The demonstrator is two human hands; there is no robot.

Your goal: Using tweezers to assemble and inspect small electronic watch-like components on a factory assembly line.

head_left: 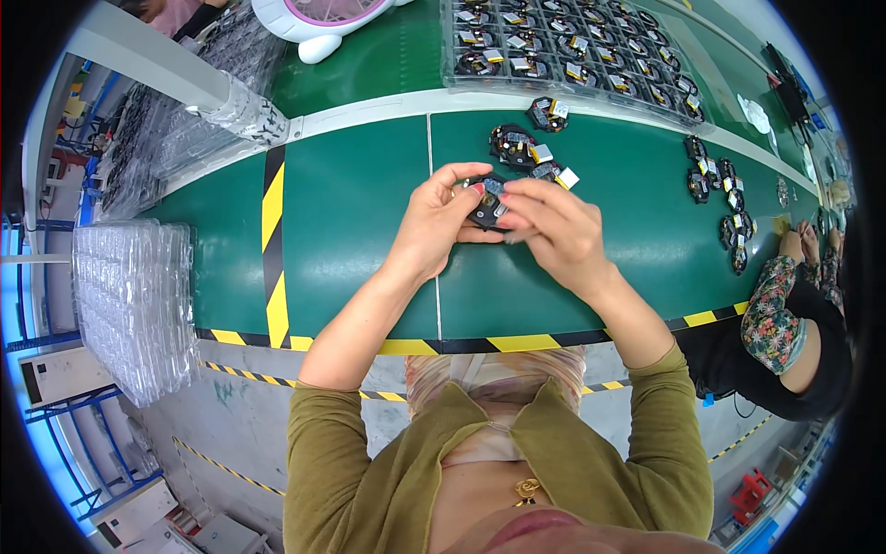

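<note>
Above the green table, my left hand (432, 220) grips a small black electronic module (489, 196) by its left side, thumb on top. A circuit board with small parts shows on the module's upper face. From the other side, my right hand (565, 226) pinches at the module's right edge; its lower fingers are smeared by motion, and its palm hides part of the grip. Just beyond my hands lie similar round black modules: one (510, 145) with a white-and-yellow pack beside it, another (548, 114) farther back, and a third (546, 173) partly behind my right fingers.
A clear compartment tray (572, 78) full of modules stands at the far side. More modules (729, 185) lie to the right, near another person's arm (777, 305). Stacked clear plastic trays (134, 305) stand at the left. A white post (152, 60) rises at the far left.
</note>
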